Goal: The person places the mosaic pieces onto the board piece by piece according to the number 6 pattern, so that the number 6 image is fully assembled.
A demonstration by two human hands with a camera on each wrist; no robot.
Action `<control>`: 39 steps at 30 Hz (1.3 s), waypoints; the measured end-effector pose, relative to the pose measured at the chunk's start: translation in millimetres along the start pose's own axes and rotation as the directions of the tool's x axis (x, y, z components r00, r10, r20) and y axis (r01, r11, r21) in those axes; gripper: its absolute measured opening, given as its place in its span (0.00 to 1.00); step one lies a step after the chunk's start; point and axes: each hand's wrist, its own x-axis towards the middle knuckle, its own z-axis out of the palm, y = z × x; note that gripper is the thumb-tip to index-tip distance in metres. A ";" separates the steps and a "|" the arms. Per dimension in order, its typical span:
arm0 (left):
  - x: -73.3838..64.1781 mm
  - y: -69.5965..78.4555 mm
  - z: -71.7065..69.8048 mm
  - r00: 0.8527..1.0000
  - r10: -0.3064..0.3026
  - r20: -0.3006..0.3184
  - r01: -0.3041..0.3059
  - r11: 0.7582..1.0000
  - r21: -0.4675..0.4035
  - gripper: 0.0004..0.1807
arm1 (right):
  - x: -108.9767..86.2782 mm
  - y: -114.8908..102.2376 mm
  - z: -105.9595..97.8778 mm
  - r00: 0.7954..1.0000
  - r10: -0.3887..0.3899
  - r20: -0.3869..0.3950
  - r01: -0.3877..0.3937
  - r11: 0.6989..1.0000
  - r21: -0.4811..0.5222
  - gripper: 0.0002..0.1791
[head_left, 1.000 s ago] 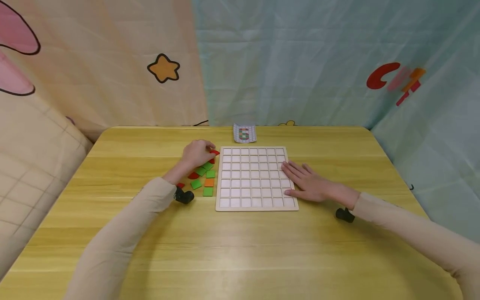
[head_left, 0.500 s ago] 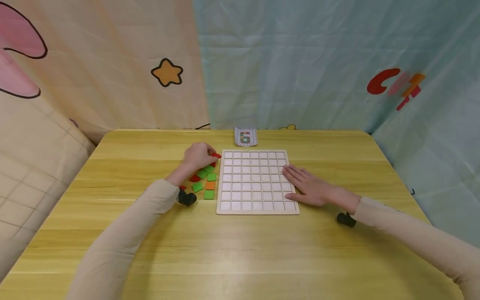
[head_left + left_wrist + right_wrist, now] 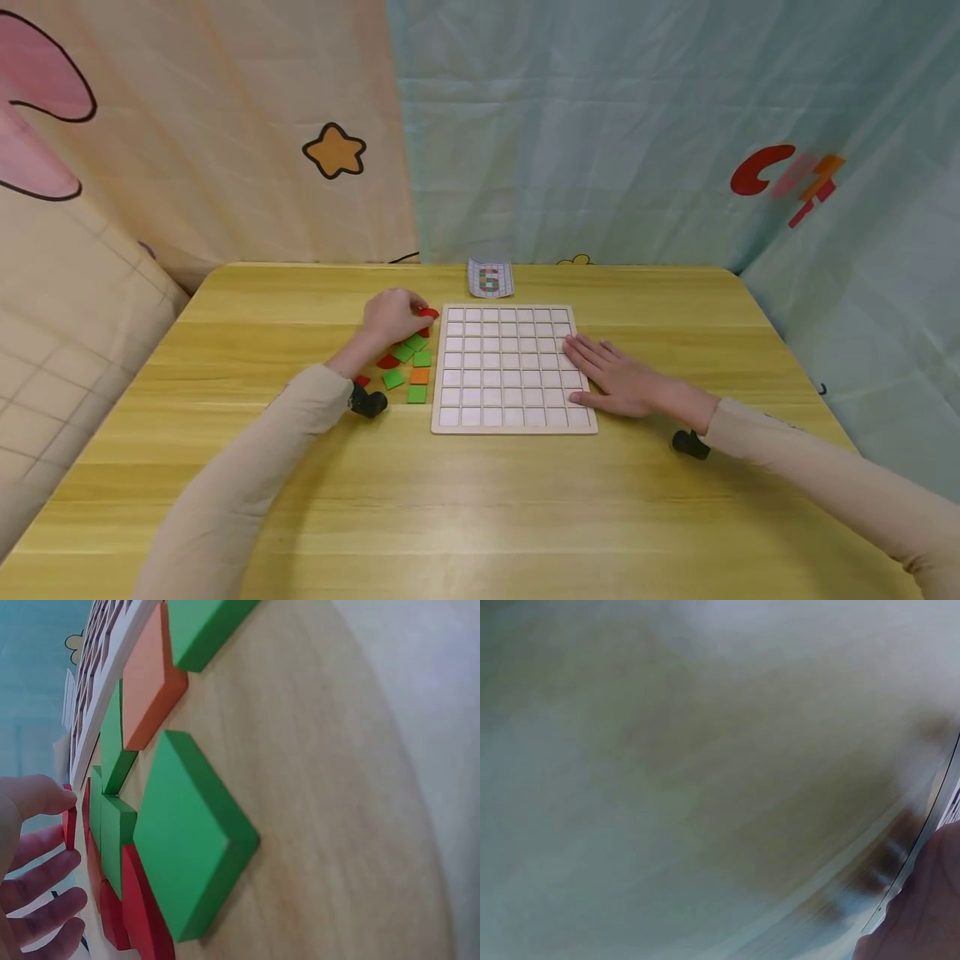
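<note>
Left grip: pinching red piece beside board's far-left corner
Right grip: flat, right edge
Change: slight; board unfilled

On the gridded paper card, coloured cells form what looks like a figure 6, too small to be certain. The blue curtain bears a red C-like shape, perhaps no letter.
</note>
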 end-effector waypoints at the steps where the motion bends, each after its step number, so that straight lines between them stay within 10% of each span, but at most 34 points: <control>1: 0.3 0.4 -0.2 1.000 0.004 -0.008 -0.004 1.000 0.004 0.19 | -0.1 0.1 -0.1 1.000 0.000 0.000 0.000 1.000 0.001 0.43; 39: 0.7 82.5 21.1 0.974 0.226 -0.034 -0.227 0.973 -0.040 0.16 | 2.8 8.0 8.4 1.000 -0.020 0.015 0.021 0.999 -0.033 0.44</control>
